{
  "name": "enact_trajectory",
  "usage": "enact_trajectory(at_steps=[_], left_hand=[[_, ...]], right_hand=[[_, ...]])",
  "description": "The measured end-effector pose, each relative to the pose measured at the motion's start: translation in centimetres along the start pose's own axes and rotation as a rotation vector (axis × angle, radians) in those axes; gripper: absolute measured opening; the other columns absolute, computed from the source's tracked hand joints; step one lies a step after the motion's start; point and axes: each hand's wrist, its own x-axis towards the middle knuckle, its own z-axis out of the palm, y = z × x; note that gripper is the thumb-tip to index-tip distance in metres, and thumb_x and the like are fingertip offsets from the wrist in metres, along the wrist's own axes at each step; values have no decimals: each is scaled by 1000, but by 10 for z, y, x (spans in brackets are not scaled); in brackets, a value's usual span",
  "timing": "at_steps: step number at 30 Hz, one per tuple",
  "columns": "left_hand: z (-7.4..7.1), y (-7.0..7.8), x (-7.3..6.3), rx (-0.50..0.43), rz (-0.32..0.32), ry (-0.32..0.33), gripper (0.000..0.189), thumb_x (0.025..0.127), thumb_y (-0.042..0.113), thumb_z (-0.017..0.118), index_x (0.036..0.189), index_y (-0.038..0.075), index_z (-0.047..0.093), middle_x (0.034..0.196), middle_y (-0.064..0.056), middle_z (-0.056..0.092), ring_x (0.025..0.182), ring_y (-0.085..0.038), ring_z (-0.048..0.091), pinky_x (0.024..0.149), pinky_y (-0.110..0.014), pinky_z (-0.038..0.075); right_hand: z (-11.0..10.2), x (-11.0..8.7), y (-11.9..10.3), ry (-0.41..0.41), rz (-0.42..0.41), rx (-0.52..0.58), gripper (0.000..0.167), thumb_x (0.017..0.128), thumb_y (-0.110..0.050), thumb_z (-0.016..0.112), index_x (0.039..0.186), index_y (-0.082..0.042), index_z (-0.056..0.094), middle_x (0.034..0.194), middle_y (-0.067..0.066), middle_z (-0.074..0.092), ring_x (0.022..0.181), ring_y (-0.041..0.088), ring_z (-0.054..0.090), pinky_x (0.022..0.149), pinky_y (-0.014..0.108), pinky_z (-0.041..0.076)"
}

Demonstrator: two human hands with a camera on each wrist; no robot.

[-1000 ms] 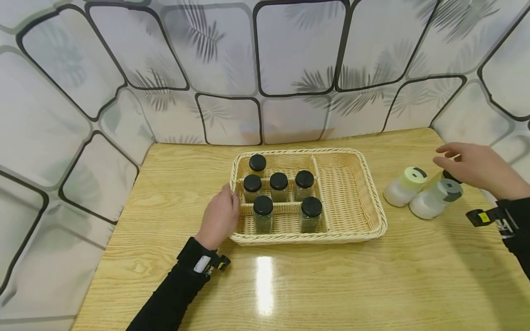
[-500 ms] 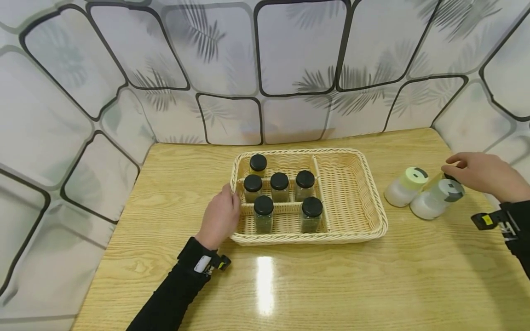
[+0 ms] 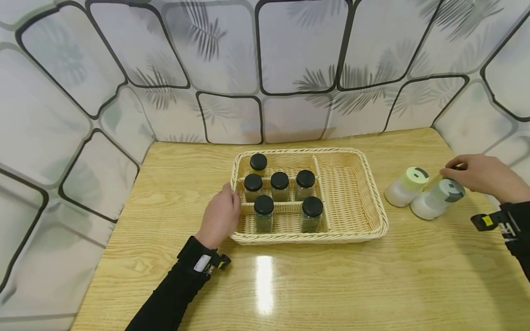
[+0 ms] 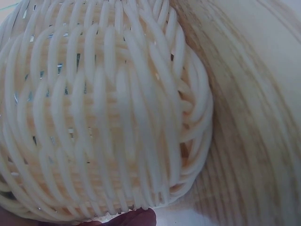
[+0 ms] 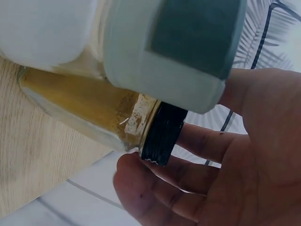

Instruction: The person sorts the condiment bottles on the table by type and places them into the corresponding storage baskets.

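My left hand (image 3: 220, 216) grips the left rim of a wicker basket (image 3: 345, 193); its woven wall fills much of the left wrist view. Inside the basket's left compartments stand several glass jars with black lids, one of them a jar of dark green contents (image 3: 311, 216). Over at the right, my right hand (image 3: 484, 177) holds the black lid of a glass spice jar (image 5: 89, 103) with yellow-brown powder inside. That jar stands behind two shakers and is mostly hidden in the head view.
A pale-green-capped shaker (image 3: 403, 188) and a grey-green-capped shaker (image 3: 432, 202), both with white contents, stand close together right of the basket. The basket's large right compartment holds nothing. A patterned cloth (image 3: 298, 50) encloses the table's back and sides.
My right hand has come down and slightly right, from hovering above the spice jar to holding its lid. My left hand and the basket have stayed in place.
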Motion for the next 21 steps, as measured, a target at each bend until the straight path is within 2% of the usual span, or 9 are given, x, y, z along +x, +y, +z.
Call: enact_trajectory(at_steps=[4, 12, 21], left_hand=[[-1, 0, 0, -2, 1, -4, 33, 108, 21, 36, 121, -4, 52, 76, -10, 56, 61, -22, 56, 53, -35, 44], [-2, 1, 0, 9, 7, 4, 35, 109, 21, 35, 124, -5, 52, 78, -12, 58, 62, -23, 57, 53, -36, 45], [-1, 1, 0, 5, 0, -12, 34, 109, 22, 35, 123, -5, 51, 77, -11, 57, 60, -22, 56, 52, -35, 44]], right_hand=[[1, 1, -1, 15, 8, -13, 57, 103, -35, 54, 117, 21, 54, 108, 42, 56, 84, 48, 59, 66, 51, 49], [3, 2, -3, 44, 6, -1, 46, 100, -25, 57, 111, 20, 56, 104, 39, 57, 79, 44, 60, 61, 47, 50], [3, 5, -1, 81, -9, 0, 40, 99, -22, 57, 107, 18, 59, 98, 36, 60, 76, 42, 59, 61, 48, 49]])
